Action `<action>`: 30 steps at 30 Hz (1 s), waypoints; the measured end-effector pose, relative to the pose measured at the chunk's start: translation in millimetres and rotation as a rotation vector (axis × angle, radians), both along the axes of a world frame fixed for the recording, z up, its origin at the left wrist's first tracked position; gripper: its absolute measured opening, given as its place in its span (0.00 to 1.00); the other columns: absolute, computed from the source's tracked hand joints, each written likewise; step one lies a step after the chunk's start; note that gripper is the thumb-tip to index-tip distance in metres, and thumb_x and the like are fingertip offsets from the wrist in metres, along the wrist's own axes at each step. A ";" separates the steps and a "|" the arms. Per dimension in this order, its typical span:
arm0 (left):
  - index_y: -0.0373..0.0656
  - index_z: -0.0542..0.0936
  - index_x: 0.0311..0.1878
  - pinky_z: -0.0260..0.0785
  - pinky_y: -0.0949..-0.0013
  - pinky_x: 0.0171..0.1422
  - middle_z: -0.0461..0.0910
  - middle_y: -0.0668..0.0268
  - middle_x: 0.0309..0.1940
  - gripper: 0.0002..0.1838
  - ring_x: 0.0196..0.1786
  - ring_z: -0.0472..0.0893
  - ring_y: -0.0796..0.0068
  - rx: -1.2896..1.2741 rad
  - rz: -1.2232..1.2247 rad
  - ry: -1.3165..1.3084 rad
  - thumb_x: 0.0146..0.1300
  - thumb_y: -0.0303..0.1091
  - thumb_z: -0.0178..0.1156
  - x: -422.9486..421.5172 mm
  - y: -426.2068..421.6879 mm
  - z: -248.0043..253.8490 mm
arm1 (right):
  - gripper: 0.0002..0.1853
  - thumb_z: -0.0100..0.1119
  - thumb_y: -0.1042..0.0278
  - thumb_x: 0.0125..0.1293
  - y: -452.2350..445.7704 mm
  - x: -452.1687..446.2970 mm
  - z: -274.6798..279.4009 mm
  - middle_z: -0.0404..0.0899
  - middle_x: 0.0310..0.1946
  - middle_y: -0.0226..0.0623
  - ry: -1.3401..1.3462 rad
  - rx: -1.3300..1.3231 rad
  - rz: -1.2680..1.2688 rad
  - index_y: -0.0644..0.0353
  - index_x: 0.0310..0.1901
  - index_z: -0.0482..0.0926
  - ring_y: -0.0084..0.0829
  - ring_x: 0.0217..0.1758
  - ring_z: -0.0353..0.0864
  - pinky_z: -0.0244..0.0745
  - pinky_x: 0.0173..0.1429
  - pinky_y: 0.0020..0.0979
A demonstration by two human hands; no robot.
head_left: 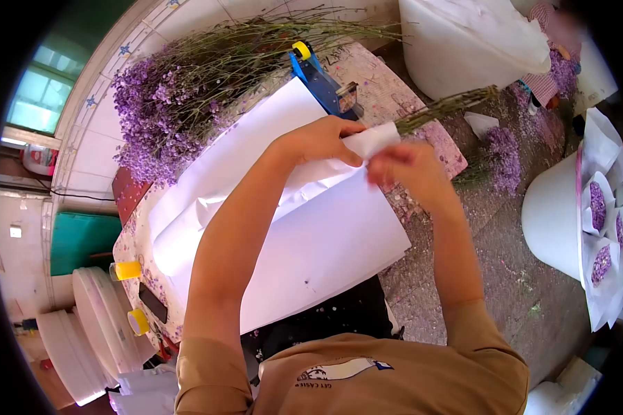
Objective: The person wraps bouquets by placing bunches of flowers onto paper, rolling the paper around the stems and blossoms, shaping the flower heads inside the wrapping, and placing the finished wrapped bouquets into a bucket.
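A bouquet of dried flowers wrapped in white paper (372,140) lies across the table, its greenish stems (446,111) sticking out to the upper right. My left hand (318,143) is closed around the paper near the stem end, thumb and fingers on either side. Close beside that end is my right hand (412,169), its fingers bent and smeared by motion, so their grip is unclear. Beneath the bouquet are large white paper sheets (325,256). A blue tape dispenser (320,83) with a yellow roll stands just beyond my left hand.
Loose purple flowers (159,104) with long stems are heaped at the table's back left. Yellow tape rolls (138,322) and a dark phone (153,302) lie along the left edge. At right, a white bucket (550,214) holds wrapped bouquets. Another person (541,86) is at the upper right.
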State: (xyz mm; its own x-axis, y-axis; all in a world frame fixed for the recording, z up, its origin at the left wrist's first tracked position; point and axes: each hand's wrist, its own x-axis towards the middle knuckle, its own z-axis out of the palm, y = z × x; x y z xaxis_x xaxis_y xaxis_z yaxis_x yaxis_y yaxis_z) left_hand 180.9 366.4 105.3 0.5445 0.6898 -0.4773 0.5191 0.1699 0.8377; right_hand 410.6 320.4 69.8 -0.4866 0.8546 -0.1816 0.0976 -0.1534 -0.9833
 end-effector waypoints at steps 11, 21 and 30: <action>0.38 0.84 0.61 0.75 0.63 0.59 0.88 0.54 0.51 0.35 0.52 0.86 0.62 0.324 0.013 0.281 0.47 0.42 0.77 0.6 6.0 -21.7 | 0.14 0.76 0.61 0.62 132.9 -45.3 -11.1 0.87 0.25 0.39 -0.417 0.228 0.042 0.66 0.35 0.89 0.30 0.29 0.85 0.79 0.37 0.36; 0.30 0.66 0.73 0.74 0.46 0.61 0.85 0.50 0.51 0.43 0.56 0.85 0.50 0.886 0.158 0.522 0.53 0.29 0.69 53.5 -104.6 -6.7 | 0.26 0.77 0.58 0.51 31.8 9.6 36.0 0.86 0.41 0.55 -0.883 0.588 0.360 0.64 0.49 0.84 0.54 0.48 0.86 0.78 0.51 0.47; 0.35 0.66 0.76 0.70 0.54 0.65 0.85 0.52 0.48 0.41 0.55 0.84 0.54 1.182 0.334 0.200 0.60 0.32 0.68 31.4 -246.9 -13.6 | 0.41 0.85 0.57 0.40 -54.8 6.5 45.2 0.87 0.46 0.57 -1.020 0.581 0.828 0.66 0.58 0.82 0.51 0.51 0.87 0.81 0.57 0.42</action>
State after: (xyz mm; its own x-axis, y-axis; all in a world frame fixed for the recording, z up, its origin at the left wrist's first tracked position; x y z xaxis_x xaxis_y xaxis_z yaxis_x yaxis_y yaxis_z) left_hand 212.2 119.5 91.7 0.2494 0.8435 0.4758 0.7313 -0.4861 0.4784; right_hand 417.1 265.6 115.1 -0.7440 0.4675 -0.4774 0.6457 0.6869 -0.3336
